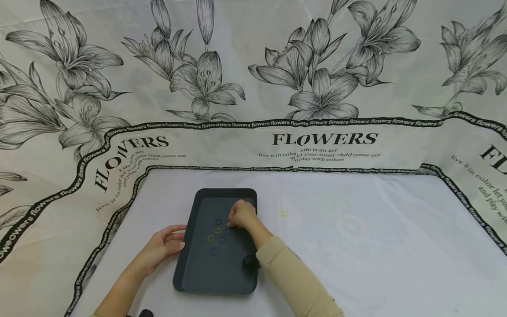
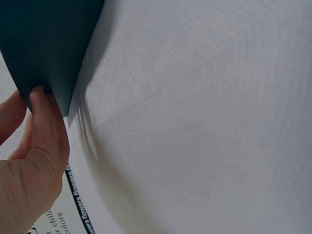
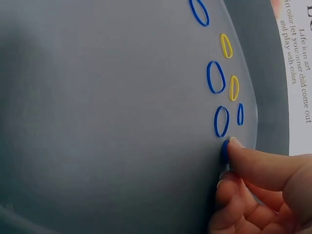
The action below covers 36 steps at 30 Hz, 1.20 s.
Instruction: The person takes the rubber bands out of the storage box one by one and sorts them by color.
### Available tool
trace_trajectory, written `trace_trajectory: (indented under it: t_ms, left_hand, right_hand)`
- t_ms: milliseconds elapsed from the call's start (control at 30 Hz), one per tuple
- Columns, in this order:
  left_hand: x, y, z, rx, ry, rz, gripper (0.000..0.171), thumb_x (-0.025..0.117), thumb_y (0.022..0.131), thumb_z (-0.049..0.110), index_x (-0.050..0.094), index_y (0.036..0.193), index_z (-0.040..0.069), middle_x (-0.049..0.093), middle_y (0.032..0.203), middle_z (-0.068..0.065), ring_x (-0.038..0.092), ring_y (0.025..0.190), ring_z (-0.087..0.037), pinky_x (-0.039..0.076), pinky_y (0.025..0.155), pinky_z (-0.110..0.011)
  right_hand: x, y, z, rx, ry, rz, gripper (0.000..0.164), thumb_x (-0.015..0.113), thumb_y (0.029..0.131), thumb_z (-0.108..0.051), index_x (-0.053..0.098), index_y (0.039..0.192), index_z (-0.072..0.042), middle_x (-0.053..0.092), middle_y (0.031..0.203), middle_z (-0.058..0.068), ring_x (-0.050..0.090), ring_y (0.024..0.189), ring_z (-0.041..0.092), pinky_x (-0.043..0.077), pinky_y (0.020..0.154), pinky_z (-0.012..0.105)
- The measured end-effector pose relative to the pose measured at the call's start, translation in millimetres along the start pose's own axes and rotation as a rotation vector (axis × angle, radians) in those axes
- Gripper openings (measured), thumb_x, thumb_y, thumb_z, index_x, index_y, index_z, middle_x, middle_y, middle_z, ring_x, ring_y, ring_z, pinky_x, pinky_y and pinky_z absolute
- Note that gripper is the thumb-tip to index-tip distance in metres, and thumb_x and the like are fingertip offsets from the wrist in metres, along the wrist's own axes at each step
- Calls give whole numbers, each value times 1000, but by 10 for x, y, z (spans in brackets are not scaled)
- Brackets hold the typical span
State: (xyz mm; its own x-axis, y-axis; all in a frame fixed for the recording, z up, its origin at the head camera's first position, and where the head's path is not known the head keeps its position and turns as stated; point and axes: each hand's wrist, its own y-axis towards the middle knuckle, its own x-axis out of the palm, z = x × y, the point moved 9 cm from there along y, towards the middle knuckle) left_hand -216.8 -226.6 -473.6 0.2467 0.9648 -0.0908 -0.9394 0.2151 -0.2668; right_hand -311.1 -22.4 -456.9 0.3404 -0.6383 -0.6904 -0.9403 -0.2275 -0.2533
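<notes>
Right hand (image 1: 242,214) pinching blue ring (image 3: 224,152), clear only in right-wrist view, left hand (image 1: 163,243), fingers relaxed, touching tray (image 1: 218,277), white cloth (image 1: 356,251), floral backdrop (image 1: 229,35)

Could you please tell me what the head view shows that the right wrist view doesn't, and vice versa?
Only head: a pair of yellow rings on the cloth right of the tray, and lily drawings.
Only right wrist, clearly: a blue ring pinched by the right hand's fingers.
Both: that hand, and the tray holding four loose blue rings and two yellow.
</notes>
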Motion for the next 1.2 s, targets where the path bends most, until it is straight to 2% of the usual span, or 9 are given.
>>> trace_trajectory:
  t_ms: [167, 300, 400, 600, 767, 867, 1033, 1200]
  left_hand:
    - [-3, 13, 13, 0, 4, 7, 58, 60, 86, 0, 33, 137, -8, 54, 116, -21, 60, 94, -15, 51, 77, -27]
    - [3, 21, 17, 3, 3, 5, 57, 59, 86, -1, 33, 137, -8, 54, 117, -22, 60, 94, -15, 51, 78, -27]
    - [4, 24, 13, 0, 2, 10, 57, 60, 86, -1, 34, 137, -8, 54, 116, -21, 60, 94, -15, 51, 78, -27]
    - [13, 28, 18, 6, -10, 3, 58, 60, 87, -1, 33, 137, -9, 54, 116, -21, 60, 92, -14, 51, 77, -27]
    - [26, 20, 14, 6, -12, -11, 59, 59, 87, -1, 31, 137, -10, 54, 117, -22, 60, 93, -14, 51, 78, -27]
    - [25, 14, 10, 2, -3, -11, 59, 60, 87, 0, 31, 137, -10, 54, 117, -21, 60, 94, -15, 51, 78, -27]
    - [22, 8, 9, -5, 3, -6, 59, 61, 87, 0, 31, 137, -9, 54, 117, -21, 60, 94, -15, 51, 78, -27]
    - [21, 6, 12, 2, -6, -14, 59, 60, 87, 0, 31, 137, -10, 55, 116, -20, 60, 93, -14, 51, 77, -26]
  right_hand:
    - [-9, -15, -58, -56, -81, -12, 17, 78, 73, -8, 65, 62, -7, 57, 55, -1, 49, 46, 10, 39, 48, 23]
    - [-7, -28, -68, -71, -83, -39, 18, 75, 76, -9, 64, 62, -8, 54, 55, -2, 48, 48, 10, 38, 47, 22]
    - [-15, -33, -45, -52, -26, -51, 17, 75, 77, -7, 64, 64, -7, 56, 57, -1, 50, 49, 11, 40, 47, 22]
    - [5, 8, 39, 2, 128, -73, 14, 75, 75, -2, 65, 65, -2, 61, 64, 5, 59, 53, 15, 50, 52, 25]
    - [80, 38, 90, 19, 245, -136, 16, 74, 74, 4, 64, 63, 0, 62, 66, 8, 63, 54, 16, 53, 53, 26]
    - [107, 21, 100, 37, 322, -163, 11, 73, 73, 7, 65, 67, 3, 62, 69, 10, 63, 55, 16, 53, 55, 26]
    - [81, -23, 81, 56, 380, -152, 6, 73, 74, 7, 68, 77, 6, 62, 71, 9, 63, 56, 14, 54, 59, 27]
    - [84, -29, 70, 56, 415, -162, 6, 72, 75, 5, 70, 81, 7, 64, 73, 10, 65, 60, 17, 54, 62, 28]
